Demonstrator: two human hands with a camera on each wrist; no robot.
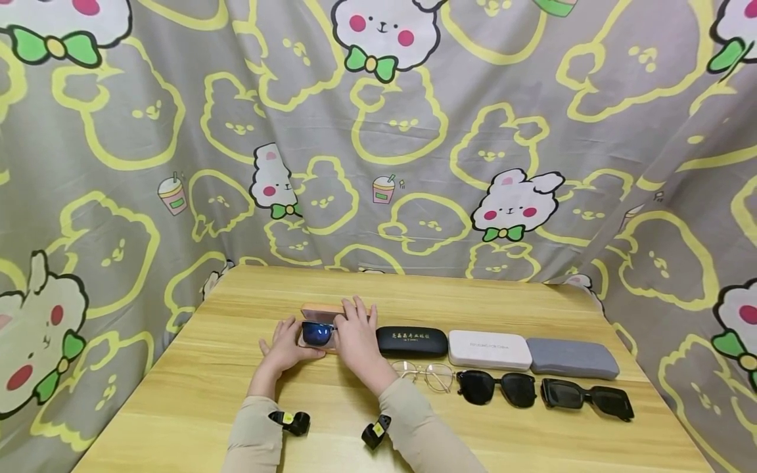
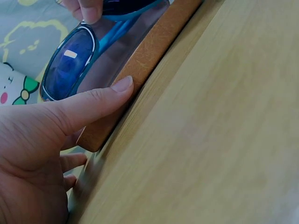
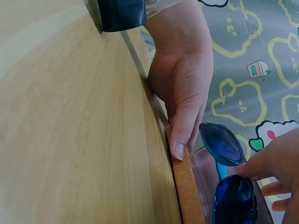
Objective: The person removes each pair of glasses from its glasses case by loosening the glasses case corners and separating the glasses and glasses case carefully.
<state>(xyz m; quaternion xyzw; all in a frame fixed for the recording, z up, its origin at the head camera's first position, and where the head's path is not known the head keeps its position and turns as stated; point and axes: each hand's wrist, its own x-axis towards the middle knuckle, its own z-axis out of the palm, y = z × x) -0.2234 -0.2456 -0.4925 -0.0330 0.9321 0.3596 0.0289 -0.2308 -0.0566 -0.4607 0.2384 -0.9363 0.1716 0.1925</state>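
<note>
A tan glasses case [image 1: 319, 310] lies open at the left end of a row of cases on the wooden table [image 1: 195, 387]. Blue-lensed sunglasses [image 1: 316, 333] sit folded in it. My left hand [image 1: 285, 347] holds the case's left end, with the thumb [image 2: 93, 105] laid along its front edge [image 2: 140, 60]. My right hand [image 1: 355, 335] reaches over the case and pinches the sunglasses [image 2: 67, 65] by the frame with its fingertips [image 2: 86, 9]. In the right wrist view the left hand [image 3: 182, 84] clasps the case edge [image 3: 187, 196] beside the blue lenses [image 3: 224, 144].
Right of the tan case lie a black case [image 1: 412, 341], a white case [image 1: 489, 349] and a grey case [image 1: 572, 358]. In front of them lie clear round glasses [image 1: 426, 374] and two black sunglasses [image 1: 495, 387] [image 1: 585, 397]. A cartoon-print cloth [image 1: 378, 164] hangs behind.
</note>
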